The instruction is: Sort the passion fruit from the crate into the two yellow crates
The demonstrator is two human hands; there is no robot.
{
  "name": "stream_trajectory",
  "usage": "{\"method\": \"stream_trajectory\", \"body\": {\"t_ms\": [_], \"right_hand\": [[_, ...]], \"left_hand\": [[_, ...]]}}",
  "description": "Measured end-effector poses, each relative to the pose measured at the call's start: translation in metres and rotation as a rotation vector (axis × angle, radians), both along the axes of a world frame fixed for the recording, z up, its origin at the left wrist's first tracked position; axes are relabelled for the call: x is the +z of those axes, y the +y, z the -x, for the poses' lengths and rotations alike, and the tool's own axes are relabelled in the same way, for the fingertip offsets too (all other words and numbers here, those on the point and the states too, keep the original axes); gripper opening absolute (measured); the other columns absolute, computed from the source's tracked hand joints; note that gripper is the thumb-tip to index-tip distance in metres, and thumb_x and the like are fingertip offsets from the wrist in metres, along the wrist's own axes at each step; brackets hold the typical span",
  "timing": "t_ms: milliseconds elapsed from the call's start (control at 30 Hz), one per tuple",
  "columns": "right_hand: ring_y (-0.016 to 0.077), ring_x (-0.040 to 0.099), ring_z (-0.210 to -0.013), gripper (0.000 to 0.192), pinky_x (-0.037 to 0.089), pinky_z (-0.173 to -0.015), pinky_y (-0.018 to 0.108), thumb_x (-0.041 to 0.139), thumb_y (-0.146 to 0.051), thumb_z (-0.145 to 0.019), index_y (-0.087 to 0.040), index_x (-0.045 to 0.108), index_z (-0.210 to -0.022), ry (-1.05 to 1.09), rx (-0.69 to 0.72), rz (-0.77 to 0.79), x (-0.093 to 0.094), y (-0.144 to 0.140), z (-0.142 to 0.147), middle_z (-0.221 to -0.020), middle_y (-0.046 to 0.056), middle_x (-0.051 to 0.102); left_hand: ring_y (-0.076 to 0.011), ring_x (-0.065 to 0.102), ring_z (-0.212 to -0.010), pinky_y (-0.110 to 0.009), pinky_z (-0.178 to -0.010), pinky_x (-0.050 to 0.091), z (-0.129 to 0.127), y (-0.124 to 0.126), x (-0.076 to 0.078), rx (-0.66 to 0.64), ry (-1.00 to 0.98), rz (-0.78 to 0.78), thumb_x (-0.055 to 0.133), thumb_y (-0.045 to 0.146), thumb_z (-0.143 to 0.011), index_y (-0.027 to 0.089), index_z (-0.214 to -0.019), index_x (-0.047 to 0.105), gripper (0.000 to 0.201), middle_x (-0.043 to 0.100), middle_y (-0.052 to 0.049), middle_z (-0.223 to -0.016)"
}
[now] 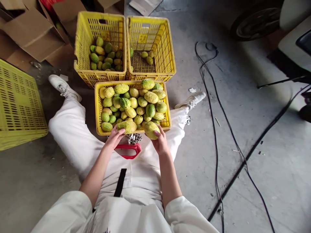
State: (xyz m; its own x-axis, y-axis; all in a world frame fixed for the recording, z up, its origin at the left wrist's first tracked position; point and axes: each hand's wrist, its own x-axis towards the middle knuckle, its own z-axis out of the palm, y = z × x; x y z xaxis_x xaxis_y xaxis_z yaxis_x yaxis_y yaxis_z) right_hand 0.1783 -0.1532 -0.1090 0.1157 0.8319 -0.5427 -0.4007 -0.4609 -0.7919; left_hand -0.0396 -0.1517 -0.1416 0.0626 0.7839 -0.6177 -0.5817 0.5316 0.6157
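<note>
1. Your left hand [114,136] is resting on a long, bumpy yellow-green fruit [127,126] at the near edge of the near crate [98,110]. The fingers are curled loosely over its near end, touching it; can't tell if it's a real grip or just a touch.
2. Your right hand [159,141] has a rounder yellow fruit [151,130] cupped in it, fingers wrapped around the right side, thumb under. It sits just at the near right corner of that crate, right at the rim.
3. The near crate is yellow plastic lattice, piled with oval fruit from green to pale yellow, the skins kinda mottled and dimpled.
4. Two more yellow crates sit side by side just beyond it. The far left crate [82,38] has a decent layer of greener fruit; the far right crate [167,42] only has a few pieces on its perforated bottom.
5. Between your knees, just near of the crate, there's a red handle [128,149] with something shiny and crinkled next to it. Can't make out what that is.
6. You're sitting on a rough grey concrete floor [267,155] in white trousers, legs spread around the crate.
7. Black cables [213,106] snake across the floor to the right; flattened cardboard [31,35] sits far left, and another yellow lattice crate [19,103] at the left.
</note>
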Motion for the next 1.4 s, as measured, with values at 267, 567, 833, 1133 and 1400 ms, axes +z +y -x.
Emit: {"method": "stream_trajectory", "body": {"t_ms": [267,567,833,1133,1400], "right_hand": [[0.0224,0.065,-0.097,0.065,0.057,-0.087,0.039,0.089,-0.039,-0.056,-0.028,0.052,-0.109,-0.230,0.029,-0.092,-0.004,-0.003,-0.005,-0.107,0.003,0.065],[0.0262,0.061,-0.106,0.066,0.052,-0.097,0.044,0.092,-0.036,-0.053,-0.024,0.056,-0.106,-0.490,0.116,-0.177,0.011,-0.001,-0.013,-0.111,0.006,0.062],[0.0244,0.061,-0.104,0.067,0.051,-0.098,0.044,0.093,-0.035,-0.053,-0.027,0.053,-0.107,-0.567,0.069,-0.282,0.009,-0.002,-0.011,-0.110,0.005,0.062],[0.0269,0.063,-0.107,0.062,0.054,-0.096,0.045,0.092,-0.036,-0.057,-0.023,0.061,-0.109,-0.376,0.062,-0.233,0.012,-0.002,-0.006,-0.115,0.007,0.066],[0.0256,0.066,-0.099,0.062,0.058,-0.089,0.042,0.090,-0.042,-0.059,-0.024,0.057,-0.108,-0.283,0.002,-0.151,0.009,-0.004,-0.004,-0.106,0.006,0.069]], "left_hand": [[-0.0248,0.069,-0.099,-0.043,-0.091,0.059,0.001,0.002,0.004,0.119,-0.135,0.196,0.071,0.024,-0.072,0.016,-0.104,0.064,0.034,0.074,-0.009,-0.101],[-0.0275,0.067,-0.107,-0.036,-0.081,0.062,0.001,0.007,0.013,0.153,-0.081,0.332,0.059,0.027,-0.077,0.019,-0.097,0.063,0.022,0.073,-0.009,-0.096],[-0.0274,0.066,-0.114,-0.044,-0.089,0.063,0.001,0.005,0.014,0.156,-0.162,0.263,0.059,0.026,-0.078,0.024,-0.107,0.063,0.029,0.071,-0.007,-0.104],[-0.0288,0.067,-0.117,-0.041,-0.091,0.063,-0.002,0.003,0.012,0.102,-0.155,0.232,0.068,0.021,-0.078,0.022,-0.117,0.064,0.040,0.074,-0.009,-0.109],[-0.0289,0.066,-0.120,-0.038,-0.093,0.061,-0.001,0.003,0.004,0.128,-0.104,0.195,0.074,0.018,-0.076,0.019,-0.109,0.067,0.033,0.075,-0.010,-0.112]]}}
